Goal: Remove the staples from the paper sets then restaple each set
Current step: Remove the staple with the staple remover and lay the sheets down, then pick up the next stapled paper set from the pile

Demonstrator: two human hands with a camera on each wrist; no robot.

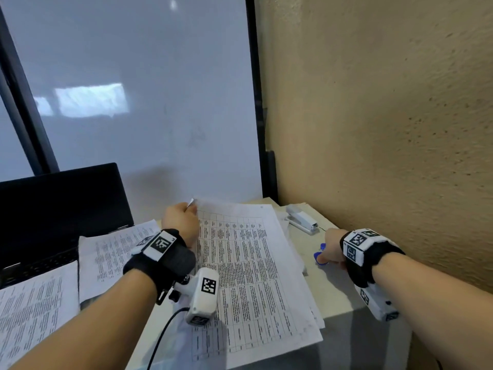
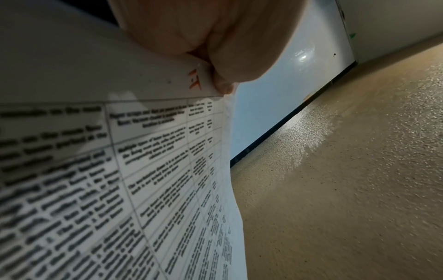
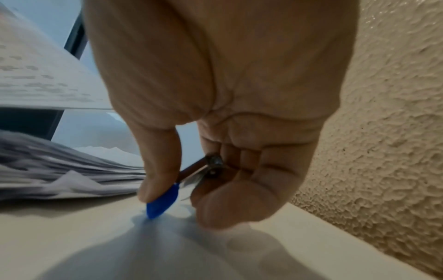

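Note:
A set of printed table pages [image 1: 245, 265] lies across the middle of the desk. My left hand [image 1: 184, 217] pinches its far left corner and lifts that corner off the desk; the left wrist view shows the fingertips [image 2: 223, 85] pressed on the paper set [image 2: 143, 151] by a red mark. My right hand [image 1: 332, 249] sits low on the desk to the right of the pages, thumb and fingers curled round a blue-handled staple remover [image 1: 320, 253]. The staple remover [image 3: 165, 199] has blue tips touching the desk, and its metal hinge shows between my fingers [image 3: 153, 181].
A white stapler [image 1: 302, 218] lies at the far right corner by the textured wall [image 1: 386, 129]. More printed sheets [image 1: 112, 252] overlap a black laptop [image 1: 53, 209] on the left. A whiteboard [image 1: 146, 102] stands behind the desk. A cable [image 1: 160, 340] hangs from the left wrist camera.

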